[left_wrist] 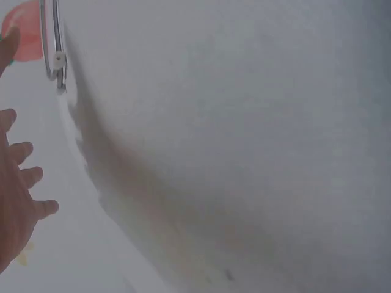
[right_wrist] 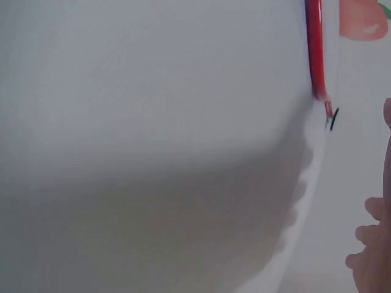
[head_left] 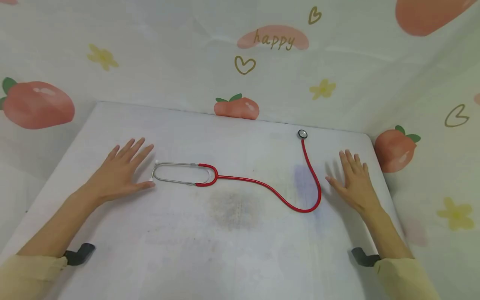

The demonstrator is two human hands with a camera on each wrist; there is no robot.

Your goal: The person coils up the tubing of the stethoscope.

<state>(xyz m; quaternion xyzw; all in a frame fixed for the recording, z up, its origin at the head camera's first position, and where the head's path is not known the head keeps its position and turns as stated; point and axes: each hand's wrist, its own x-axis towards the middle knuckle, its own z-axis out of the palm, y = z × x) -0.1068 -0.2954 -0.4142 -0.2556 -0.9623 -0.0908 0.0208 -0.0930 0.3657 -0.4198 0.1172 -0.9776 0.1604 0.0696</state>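
A stethoscope with red tubing (head_left: 258, 181) lies stretched across the white table. Its metal ear tubes (head_left: 174, 163) point left, and the tubing curves up on the right to a round chest piece (head_left: 302, 134) near the back edge. My left hand (head_left: 119, 173) is spread with straight fingers just left of the white ear tips, holding nothing. In the left wrist view the ear tubes (left_wrist: 56, 36) show beyond the fingers. Right of the tubing's curve, my right hand (head_left: 356, 183) is also spread and holds nothing. The right wrist view shows part of the red tubing (right_wrist: 315, 49).
The white table (head_left: 187, 258) has a grey smudge in its middle and a bluish stain at right. Behind and beside it hangs a white cloth (head_left: 168, 50) printed with peaches, flowers and hearts. Dark straps (head_left: 80, 254) sit at both wrists by the cream sleeves.
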